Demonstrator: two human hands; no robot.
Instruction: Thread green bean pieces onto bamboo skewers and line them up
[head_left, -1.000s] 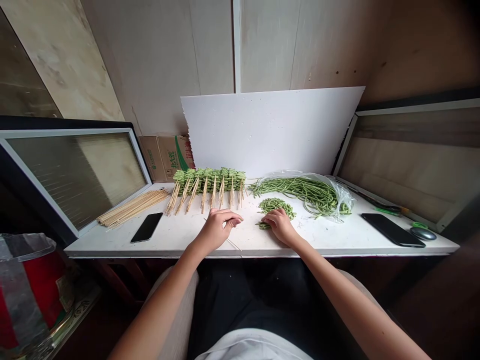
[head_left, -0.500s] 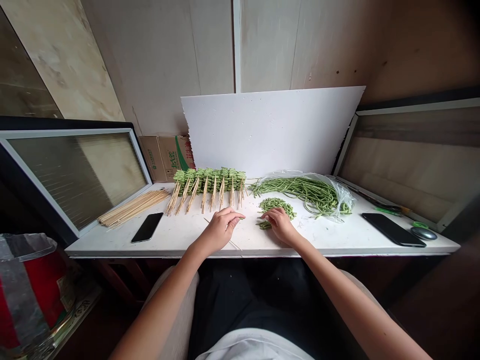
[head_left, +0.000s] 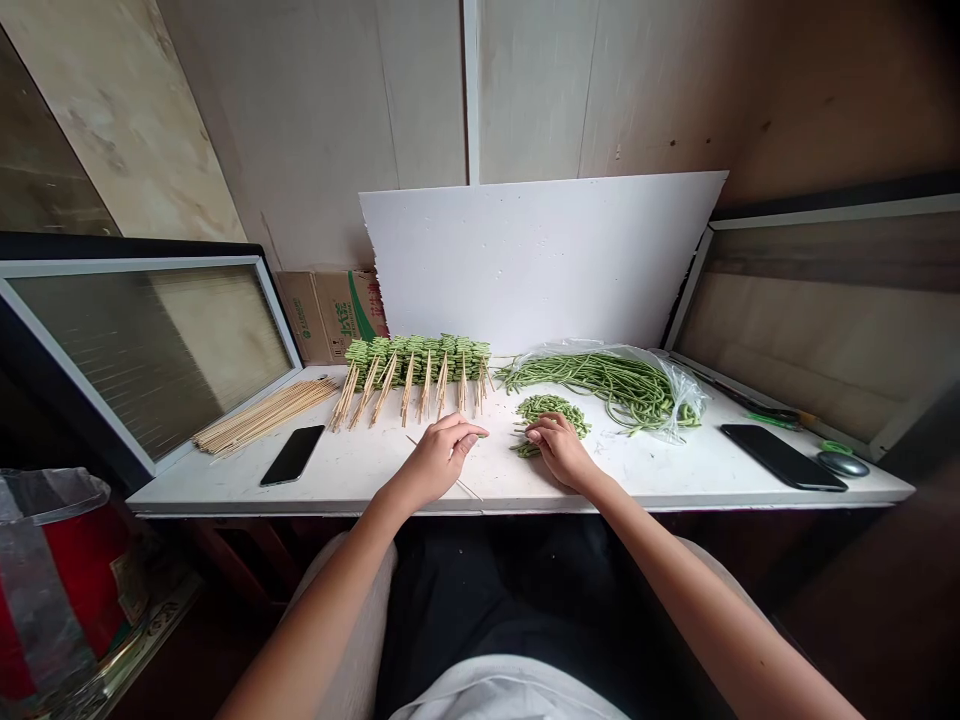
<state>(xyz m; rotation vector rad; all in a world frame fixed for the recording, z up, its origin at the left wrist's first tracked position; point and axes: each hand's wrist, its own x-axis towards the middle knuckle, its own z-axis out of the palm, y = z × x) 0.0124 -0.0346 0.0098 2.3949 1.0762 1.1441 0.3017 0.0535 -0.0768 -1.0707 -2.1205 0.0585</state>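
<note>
Table: a white table (head_left: 645, 483) bore skewered beans (head_left: 416, 360) and long beans (head_left: 600, 385) in a plastic bag (head_left: 688, 395).
Cut beans: short green pieces (head_left: 551, 410) lay in a loose heap at centre.
Left hand: the left hand (head_left: 435, 462) was half closed over a thin skewer (head_left: 466, 488), its hold unclear.
Right hand: the right hand (head_left: 561, 452) was loosely curled, fingertips at the heap's near edge, its hold unclear.

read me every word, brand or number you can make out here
Green characters beside a logo on the cardboard box: too small and blurred to quote.
Paper label on the red container: too small and blurred to read.
No other readable text shows.
</note>
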